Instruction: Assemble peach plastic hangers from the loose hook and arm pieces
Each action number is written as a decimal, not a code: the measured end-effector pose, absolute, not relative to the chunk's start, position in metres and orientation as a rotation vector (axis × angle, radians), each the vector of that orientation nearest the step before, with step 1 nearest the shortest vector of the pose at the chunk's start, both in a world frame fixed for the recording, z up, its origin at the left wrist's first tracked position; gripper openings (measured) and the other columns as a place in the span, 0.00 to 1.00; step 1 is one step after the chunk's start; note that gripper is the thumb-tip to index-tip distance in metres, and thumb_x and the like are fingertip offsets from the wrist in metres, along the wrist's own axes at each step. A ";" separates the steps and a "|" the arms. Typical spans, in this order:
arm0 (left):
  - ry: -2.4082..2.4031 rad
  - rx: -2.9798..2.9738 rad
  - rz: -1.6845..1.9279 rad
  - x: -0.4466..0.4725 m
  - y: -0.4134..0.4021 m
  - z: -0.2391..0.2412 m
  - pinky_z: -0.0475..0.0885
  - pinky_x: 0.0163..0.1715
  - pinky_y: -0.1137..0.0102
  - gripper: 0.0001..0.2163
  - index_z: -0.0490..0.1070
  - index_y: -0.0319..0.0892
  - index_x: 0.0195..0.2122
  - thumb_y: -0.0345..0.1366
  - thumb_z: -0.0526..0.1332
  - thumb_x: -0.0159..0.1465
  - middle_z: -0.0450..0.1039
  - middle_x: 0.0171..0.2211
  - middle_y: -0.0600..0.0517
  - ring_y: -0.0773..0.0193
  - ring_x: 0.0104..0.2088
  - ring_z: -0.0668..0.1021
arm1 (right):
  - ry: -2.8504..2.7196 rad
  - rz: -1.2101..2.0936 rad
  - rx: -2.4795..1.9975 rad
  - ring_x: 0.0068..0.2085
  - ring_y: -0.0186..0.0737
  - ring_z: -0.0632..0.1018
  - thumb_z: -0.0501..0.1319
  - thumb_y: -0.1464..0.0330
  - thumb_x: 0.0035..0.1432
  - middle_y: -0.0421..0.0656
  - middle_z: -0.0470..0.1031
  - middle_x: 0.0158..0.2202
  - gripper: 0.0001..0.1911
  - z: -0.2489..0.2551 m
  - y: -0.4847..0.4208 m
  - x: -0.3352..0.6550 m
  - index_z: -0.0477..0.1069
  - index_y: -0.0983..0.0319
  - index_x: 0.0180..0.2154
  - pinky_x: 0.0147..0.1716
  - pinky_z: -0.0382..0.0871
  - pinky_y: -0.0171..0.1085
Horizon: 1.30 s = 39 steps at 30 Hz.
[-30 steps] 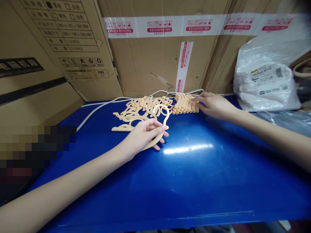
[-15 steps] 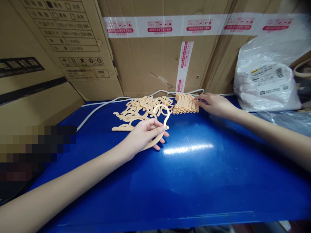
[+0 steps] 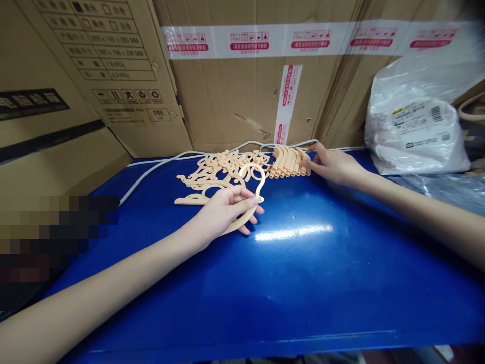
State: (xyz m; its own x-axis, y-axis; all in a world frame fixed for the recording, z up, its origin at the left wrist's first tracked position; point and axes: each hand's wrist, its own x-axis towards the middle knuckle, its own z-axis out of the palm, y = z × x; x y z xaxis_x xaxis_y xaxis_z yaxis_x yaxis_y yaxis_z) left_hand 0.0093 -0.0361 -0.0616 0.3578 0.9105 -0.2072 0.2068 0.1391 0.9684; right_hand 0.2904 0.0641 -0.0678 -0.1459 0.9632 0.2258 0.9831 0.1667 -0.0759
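My left hand (image 3: 231,210) is closed on a beige plastic hanger part (image 3: 261,182). Its hook curves up above my fingers, and a curved arm runs down, partly hidden behind the hand. At the back, my right hand (image 3: 329,162) grips the right end of a row of curved beige hanger arms (image 3: 288,162), thumb in front and a finger behind the end piece. Left of that row lies a tangled heap of beige hook-shaped parts (image 3: 223,164). One flat beige piece (image 3: 187,200) rests on the blue table (image 3: 303,283) beside my left hand.
Cardboard boxes (image 3: 235,96) stand along the back and left of the table. A white cable (image 3: 151,174) runs behind the parts. At the right back sits a clear plastic bag (image 3: 417,134) with a label.
My right hand's fingers have shifted and closed around the end of the row of hanger arms. My left hand and its hanger part stay in place.
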 end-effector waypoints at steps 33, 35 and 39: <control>0.998 1.193 0.844 0.004 -0.030 -0.070 0.72 0.16 0.74 0.20 0.67 0.39 0.39 0.53 0.57 0.61 0.69 0.33 0.49 0.66 0.26 0.72 | -1.653 0.633 -1.087 0.19 0.30 0.58 0.57 0.54 0.59 0.36 0.54 0.17 0.20 -0.043 0.005 0.239 0.65 0.59 0.22 0.20 0.52 0.35; 0.992 1.199 0.830 0.004 -0.030 -0.069 0.72 0.16 0.75 0.21 0.66 0.39 0.39 0.54 0.56 0.61 0.70 0.33 0.49 0.66 0.27 0.72 | -1.654 0.655 -1.113 0.19 0.30 0.61 0.58 0.52 0.58 0.37 0.58 0.17 0.22 -0.045 0.001 0.238 0.66 0.59 0.20 0.19 0.54 0.35; 0.981 1.312 0.763 0.005 -0.034 -0.065 0.72 0.19 0.77 0.19 0.66 0.39 0.39 0.52 0.59 0.60 0.70 0.34 0.49 0.68 0.28 0.72 | -1.652 0.704 -1.141 0.21 0.32 0.66 0.62 0.51 0.54 0.39 0.66 0.19 0.23 -0.050 0.000 0.236 0.68 0.60 0.19 0.20 0.56 0.35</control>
